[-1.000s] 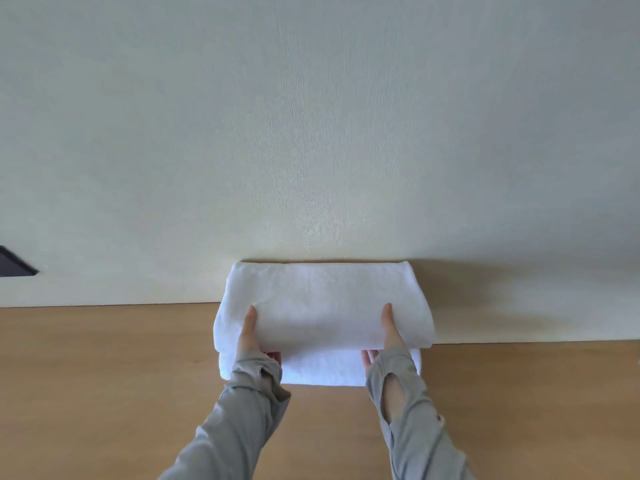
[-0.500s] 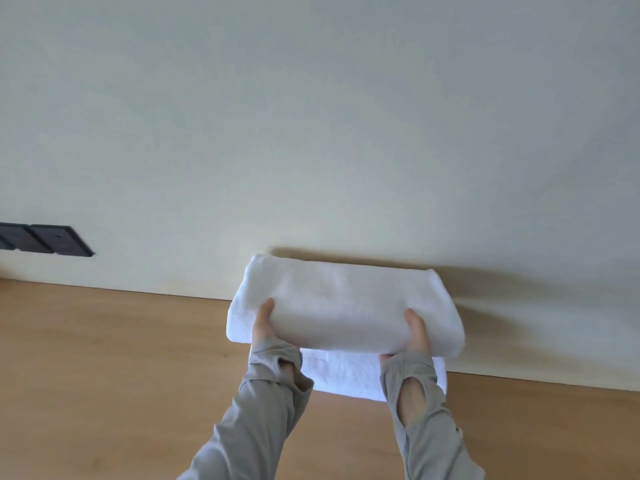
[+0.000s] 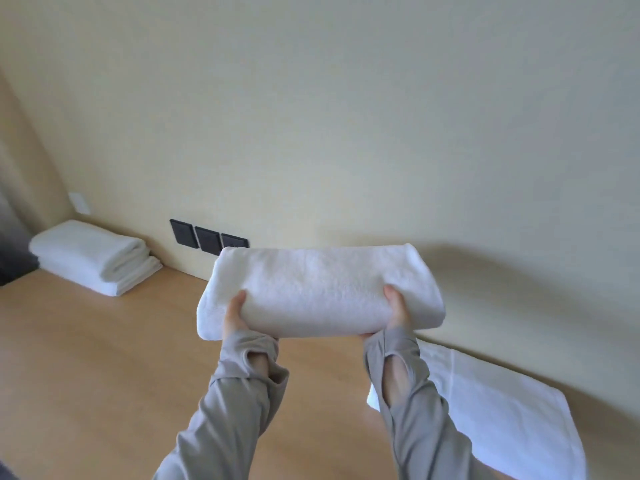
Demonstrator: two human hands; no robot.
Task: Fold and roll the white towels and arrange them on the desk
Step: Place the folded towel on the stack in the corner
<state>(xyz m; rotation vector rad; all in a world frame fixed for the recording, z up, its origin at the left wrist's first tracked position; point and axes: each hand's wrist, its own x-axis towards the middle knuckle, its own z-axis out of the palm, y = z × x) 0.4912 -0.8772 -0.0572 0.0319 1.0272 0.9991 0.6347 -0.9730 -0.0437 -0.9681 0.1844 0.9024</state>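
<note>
here the folded towel is held up off the desk, lengthwise across the view, between both hands and close to the wall. the left hand grips it near its left end and the right hand near its right end, each with the thumb laid over the top and the other fingers tucked underneath, out of sight. the towel's far long edge sits in front of the line where desk meets wall, and its upper left corner overlaps the last of three black wall plates. to the left, a broad stretch of wood shows between the held towel and a stack of folded towels pushed into the far corner against the wall, well apart from the hands. to the right and lower, a flat towel lies on the desk along the wall, partly hidden behind the right sleeve; the held towel is above it and apart from it. the desk is smooth, light wood with a faint grain; the wall is matte cream with a fine weave. the held towel is thick white terry, a plump oblong with rounded folds and a stitched hem at its left end. the stack shows several soft layered edges. both sleeves are thin grey fabric with slits near the wrist, the left sleeve bunched at the wrist.
</note>
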